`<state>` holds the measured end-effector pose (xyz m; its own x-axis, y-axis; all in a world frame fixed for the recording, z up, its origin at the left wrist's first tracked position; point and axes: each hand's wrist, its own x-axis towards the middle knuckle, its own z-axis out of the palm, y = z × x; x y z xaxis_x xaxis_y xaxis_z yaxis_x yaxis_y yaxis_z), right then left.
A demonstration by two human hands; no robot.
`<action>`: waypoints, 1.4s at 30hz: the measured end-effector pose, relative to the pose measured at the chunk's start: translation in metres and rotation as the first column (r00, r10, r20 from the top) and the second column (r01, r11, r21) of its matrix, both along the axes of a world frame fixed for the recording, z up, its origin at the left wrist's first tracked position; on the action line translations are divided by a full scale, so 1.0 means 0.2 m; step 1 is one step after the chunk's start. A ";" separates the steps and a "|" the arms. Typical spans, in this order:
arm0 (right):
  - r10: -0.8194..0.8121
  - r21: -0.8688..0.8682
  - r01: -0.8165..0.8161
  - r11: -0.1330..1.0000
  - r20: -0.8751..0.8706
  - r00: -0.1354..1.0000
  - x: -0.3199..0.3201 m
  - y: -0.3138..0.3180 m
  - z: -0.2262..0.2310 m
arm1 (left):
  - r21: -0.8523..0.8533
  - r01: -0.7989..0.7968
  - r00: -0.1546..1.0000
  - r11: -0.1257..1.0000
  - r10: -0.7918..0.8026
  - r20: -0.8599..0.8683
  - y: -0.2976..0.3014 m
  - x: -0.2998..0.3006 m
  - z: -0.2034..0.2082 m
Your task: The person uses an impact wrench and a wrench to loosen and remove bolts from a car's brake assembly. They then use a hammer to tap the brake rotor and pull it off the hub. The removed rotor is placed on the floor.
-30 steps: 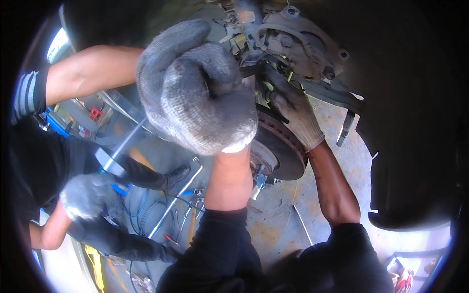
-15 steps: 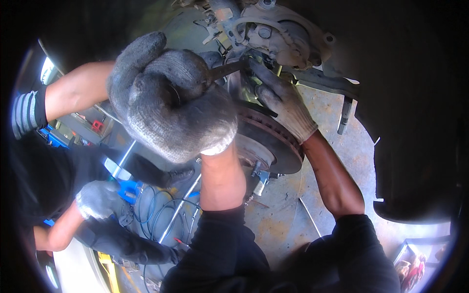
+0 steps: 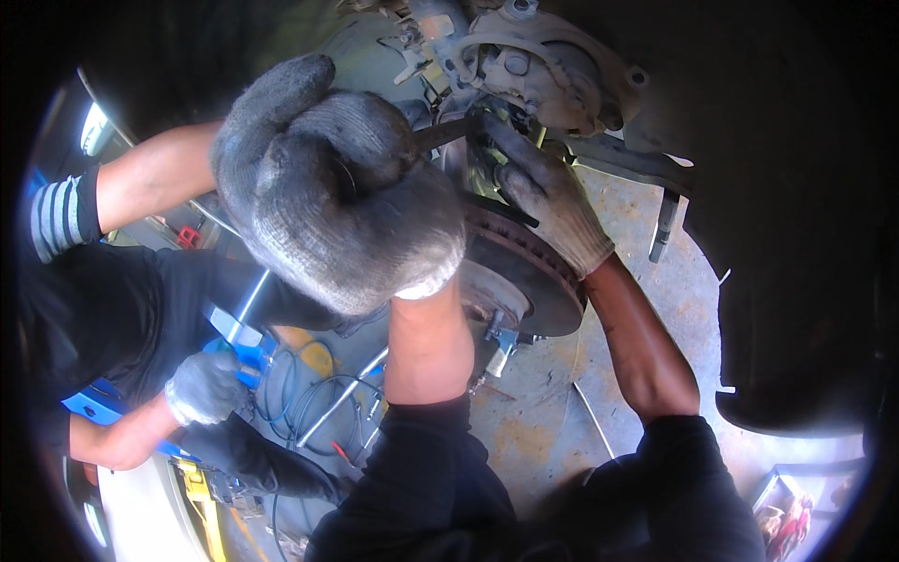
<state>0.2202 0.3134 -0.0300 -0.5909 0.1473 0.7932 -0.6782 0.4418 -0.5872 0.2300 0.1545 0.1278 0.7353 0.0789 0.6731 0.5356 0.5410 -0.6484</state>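
Fingers of the grey knit-gloved left hand [image 3: 342,187] are curled tight round the dark metal tool handle [image 3: 448,134], which runs toward the grey cast brake caliper [image 3: 548,75]. The gloved right hand [image 3: 548,201] presses bent fingers onto the caliper, just above the rusty round brake disc [image 3: 524,272]. A co-worker's gloved hand [image 3: 201,386] sits well apart, lower left.
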 end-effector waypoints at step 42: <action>0.112 -0.050 -0.109 0.993 0.048 0.993 0.01 0.03 0.00 | 0.008 0.176 0.983 0.984 -0.176 0.047 0.05 -0.03 -0.02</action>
